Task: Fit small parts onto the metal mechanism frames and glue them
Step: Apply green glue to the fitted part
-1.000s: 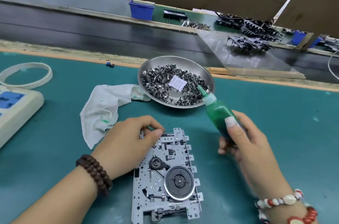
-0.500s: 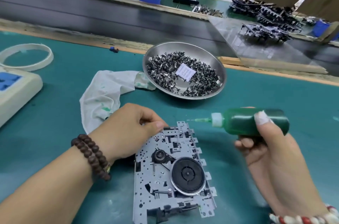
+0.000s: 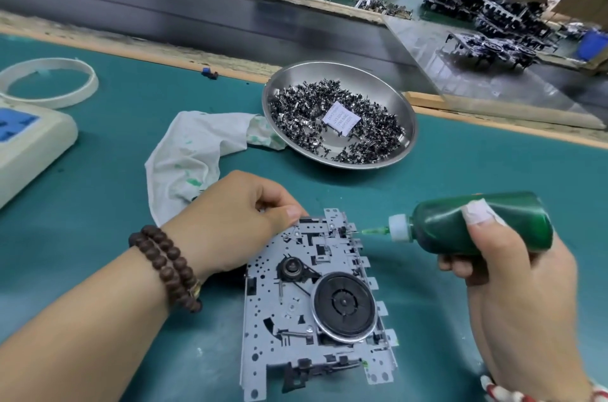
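A grey metal mechanism frame (image 3: pixel 273 303) with a black flywheel (image 3: pixel 343 303) lies flat on the green mat in front of me. My left hand (image 3: pixel 237 220) grips its top left corner, thumb pressed on the upper edge. My right hand (image 3: pixel 513 286) holds a green glue bottle (image 3: pixel 444 227) on its side. The bottle's thin green nozzle (image 3: pixel 373 231) touches a small part at the frame's top right corner. A steel bowl (image 3: pixel 388 85) of small dark metal parts, with a white paper slip in it, stands behind the frame.
A glue-stained white cloth (image 3: pixel 194 151) lies left of the bowl. A beige device (image 3: pixel 29 145) and a white ring (image 3: pixel 49 79) sit at the far left. A dark conveyor belt (image 3: pixel 197 16) runs behind the mat, with blue bins and stacked mechanisms beyond it.
My right hand swung the bottle from upright to horizontal and moved its nozzle left onto the frame's top right corner. My left hand kept its hold on the frame.
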`<state>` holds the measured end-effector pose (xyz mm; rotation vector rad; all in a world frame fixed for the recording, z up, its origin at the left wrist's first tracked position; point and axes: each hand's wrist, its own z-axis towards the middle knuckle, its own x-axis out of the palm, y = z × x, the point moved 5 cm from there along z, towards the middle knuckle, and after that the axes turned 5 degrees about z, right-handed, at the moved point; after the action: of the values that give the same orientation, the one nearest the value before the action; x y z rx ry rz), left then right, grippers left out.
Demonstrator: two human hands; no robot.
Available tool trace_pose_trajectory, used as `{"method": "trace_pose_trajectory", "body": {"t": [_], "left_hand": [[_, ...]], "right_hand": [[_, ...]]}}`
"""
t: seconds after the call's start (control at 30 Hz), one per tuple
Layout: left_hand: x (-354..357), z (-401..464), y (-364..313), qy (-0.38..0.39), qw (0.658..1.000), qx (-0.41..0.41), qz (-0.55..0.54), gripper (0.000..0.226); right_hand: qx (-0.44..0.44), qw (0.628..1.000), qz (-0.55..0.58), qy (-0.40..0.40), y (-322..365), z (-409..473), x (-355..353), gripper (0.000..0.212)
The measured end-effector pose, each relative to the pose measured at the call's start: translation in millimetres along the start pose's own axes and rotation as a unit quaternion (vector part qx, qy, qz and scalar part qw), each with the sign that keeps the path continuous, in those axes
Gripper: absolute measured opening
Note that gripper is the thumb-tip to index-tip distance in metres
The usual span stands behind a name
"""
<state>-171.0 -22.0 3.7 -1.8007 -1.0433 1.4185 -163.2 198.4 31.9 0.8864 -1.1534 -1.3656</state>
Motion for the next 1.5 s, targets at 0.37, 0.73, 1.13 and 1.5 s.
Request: {"method": "trace_pose_trajectory", "body": {"t": [0.37, 0.73, 1.13, 1.5], "left_hand": [[0.2, -0.3, -0.3, 0.0, 1.0, 0.0, 0.0, 0.015], [0.2, -0.9, -1.7, 0.003, 1.0, 0.004, 0.006, 0.014], [0.5, -1.7, -4.2, 0.003, 1.0, 0.012, 0.007, 0.014], [0.6, -1.3, -3.4, 0.004, 1.0, 0.014, 0.004, 0.014]], "right_hand": [[-0.004, 1.0, -0.017, 0.013, 0.2, -0.7, 2.2, 0.048], [-0.003, 1.0, -0.024, 0.018, -0.6, -0.4, 2.0, 0.045], [-0.006, 0.999, -0.028, 0.018, -1.2, 0.0, 0.9, 0.048], [-0.015, 0.999, -0.027, 0.021, -1.8, -0.4, -0.1, 0.03]]}}
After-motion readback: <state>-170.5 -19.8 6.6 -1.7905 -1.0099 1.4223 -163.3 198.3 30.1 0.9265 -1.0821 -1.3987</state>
